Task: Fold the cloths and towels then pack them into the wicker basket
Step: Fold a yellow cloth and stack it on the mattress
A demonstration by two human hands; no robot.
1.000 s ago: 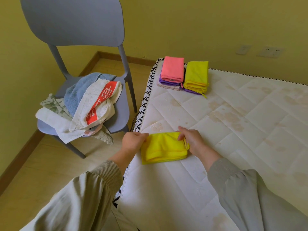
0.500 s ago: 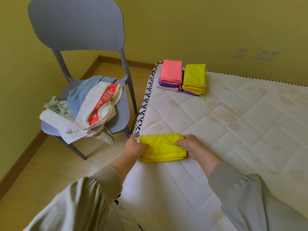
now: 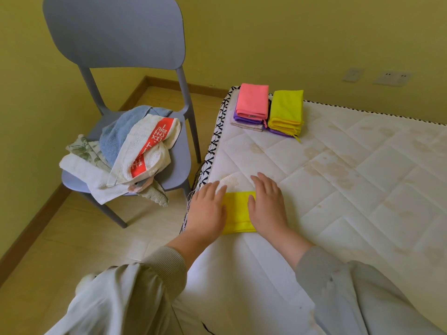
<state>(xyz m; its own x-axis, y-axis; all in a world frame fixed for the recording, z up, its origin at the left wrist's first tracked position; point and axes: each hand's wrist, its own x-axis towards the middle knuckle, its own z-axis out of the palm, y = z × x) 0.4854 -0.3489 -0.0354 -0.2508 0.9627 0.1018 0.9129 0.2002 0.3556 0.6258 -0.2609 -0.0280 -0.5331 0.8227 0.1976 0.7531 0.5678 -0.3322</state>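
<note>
- left hand (image 3: 208, 209) flat, palm down, fingers straight, pressing left end of folded yellow cloth (image 3: 238, 212)
- right hand (image 3: 268, 204) flat too, fingers extended, pressing cloth's right end
- cloth lies on mattress (image 3: 338, 189) near its left edge, between both hands
- 2 folded stacks (image 3: 268, 110) at far corner
- unfolded towels (image 3: 130, 153) heaped on chair (image 3: 179, 163)

Folded yellow cloth (image 3: 238, 211) lies flat at near-left mattress (image 3: 338, 189) edge.
Far corner: 2 folded stacks side by side, pink-topped stack (image 3: 252, 100) w/ purple + beige under, yellow-topped stack (image 3: 286, 108) over purple; unfolded towels (image 3: 142, 146) heaped on chair (image 3: 116, 32) seat.
</note>
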